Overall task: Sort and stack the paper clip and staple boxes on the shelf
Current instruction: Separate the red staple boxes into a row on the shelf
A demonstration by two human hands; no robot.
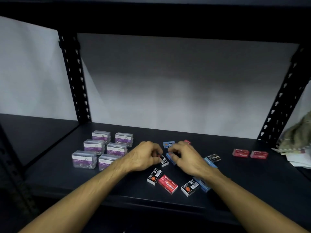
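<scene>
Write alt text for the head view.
Left hand grips a black staple box and right hand a blue staple box on a black shelf. Six clear paper clip boxes sit grouped at left.

On the dark shelf, the left hand pinched a black staple box while the right hand gripped a blue one. Six clear paper clip boxes sat grouped to the left.

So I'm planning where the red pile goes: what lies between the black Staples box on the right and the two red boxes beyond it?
Head view: only bare dark shelf lies between the black Staples box and the two red boxes.
</scene>
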